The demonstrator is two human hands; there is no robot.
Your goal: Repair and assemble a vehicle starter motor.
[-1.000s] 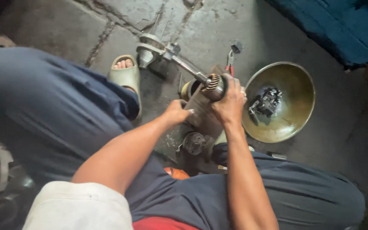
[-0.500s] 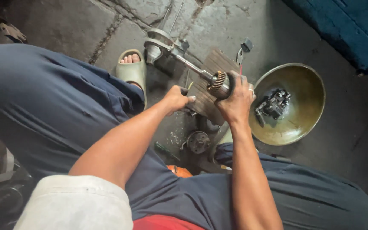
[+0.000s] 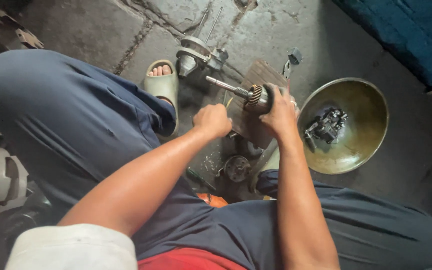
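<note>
My right hand (image 3: 279,111) grips a metal motor armature (image 3: 254,96) whose thin shaft (image 3: 221,85) sticks out to the upper left. The armature rests on a small wooden board (image 3: 256,80) lying on the floor between my knees. My left hand (image 3: 212,120) is closed in a fist just left of the board and below the shaft; what it holds is hidden.
A brass-coloured bowl (image 3: 363,140) with a dark metal part (image 3: 326,125) inside sits at the right. A grey metal housing with rods (image 3: 196,52) lies ahead by my sandalled foot (image 3: 162,82). A round metal piece (image 3: 237,167) and a screwdriver (image 3: 199,179) lie near my legs.
The view has shifted slightly, so everything sits a little to the right. Both hands stay at the armature on the board.
</note>
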